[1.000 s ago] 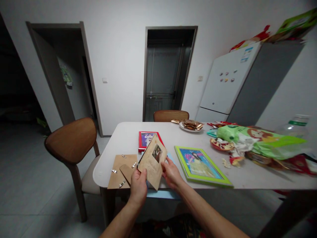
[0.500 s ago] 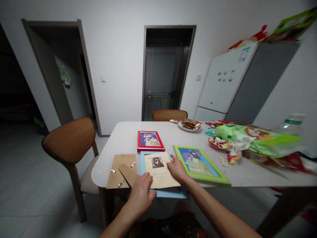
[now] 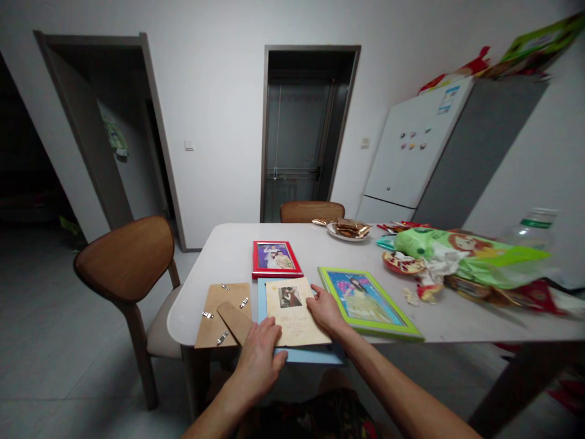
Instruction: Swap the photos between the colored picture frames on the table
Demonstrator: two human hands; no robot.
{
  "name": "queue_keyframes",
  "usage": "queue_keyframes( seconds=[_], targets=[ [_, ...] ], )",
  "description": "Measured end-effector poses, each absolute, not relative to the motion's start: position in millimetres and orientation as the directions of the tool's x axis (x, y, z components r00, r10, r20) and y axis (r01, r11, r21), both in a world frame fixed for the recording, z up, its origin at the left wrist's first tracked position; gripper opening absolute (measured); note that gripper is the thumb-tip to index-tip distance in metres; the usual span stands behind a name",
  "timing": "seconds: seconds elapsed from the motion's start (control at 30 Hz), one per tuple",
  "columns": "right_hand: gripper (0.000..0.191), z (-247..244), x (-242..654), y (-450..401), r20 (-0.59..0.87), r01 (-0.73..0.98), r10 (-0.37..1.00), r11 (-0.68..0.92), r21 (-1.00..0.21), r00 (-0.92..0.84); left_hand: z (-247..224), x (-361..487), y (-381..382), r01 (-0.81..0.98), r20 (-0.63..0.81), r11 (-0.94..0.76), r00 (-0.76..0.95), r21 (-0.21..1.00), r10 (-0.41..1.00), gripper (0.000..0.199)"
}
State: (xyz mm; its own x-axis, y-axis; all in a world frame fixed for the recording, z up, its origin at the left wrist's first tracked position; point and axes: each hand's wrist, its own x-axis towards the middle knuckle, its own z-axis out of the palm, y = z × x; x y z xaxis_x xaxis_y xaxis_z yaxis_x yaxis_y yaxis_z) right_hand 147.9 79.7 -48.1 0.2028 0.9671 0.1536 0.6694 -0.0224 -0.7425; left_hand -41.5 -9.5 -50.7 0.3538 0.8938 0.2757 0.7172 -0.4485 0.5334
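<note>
A cream photo card (image 3: pixel 298 326) with a small picture of a couple lies over a light blue picture frame (image 3: pixel 313 355) at the table's near edge. My left hand (image 3: pixel 260 349) has its curled fingers at the card's left edge and its thumb near the frame's front side. At the right edge, my right hand (image 3: pixel 325 312) grips the card, its index finger reaching towards the frame's far corner. Left of the frame is a brown backing board (image 3: pixel 211 317) with metal clips and a stand leg (image 3: pixel 234 320). The card hides most of the frame's inside.
Beyond the blue frame lies a red picture frame (image 3: pixel 277 274); a green picture frame (image 3: pixel 370 305) is to the right. Farther right are pomegranate pieces (image 3: pixel 403 263), a green bag (image 3: pixel 475 247) and a plate of wrapped snacks (image 3: pixel 350 230). A wooden chair (image 3: pixel 128 259) stands left.
The view has shifted very slightly. Both hands stay at the card's edges, and the card keeps practically the same place over the blue frame.
</note>
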Motion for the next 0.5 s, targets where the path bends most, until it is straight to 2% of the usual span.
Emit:
queue_keyframes(
  seconds=[0.23, 0.4, 0.5],
  targets=[
    [0.034, -40.4, 139.4, 71.8, 0.22, 0.862, 0.973, 0.051, -0.504, 0.071, -45.8, -42.0, -10.8, 0.739, 0.23, -0.478, 0.42, 0.476, 0.878, 0.03],
    [0.041, -50.2, 133.6, 65.2, 0.308, 0.947, 0.95, 0.058, -0.316, 0.044, -39.8, -39.9, -12.0, 0.752, 0.21, -0.481, 0.434, 0.451, 0.876, 0.025],
    [0.044, -56.5, 134.9, 66.9, 0.308, 0.958, 0.952, 0.095, -0.272, -0.008, -40.7, -36.3, -11.7, 0.754, 0.212, -0.482, 0.434, 0.446, 0.876, 0.025]
  ],
)
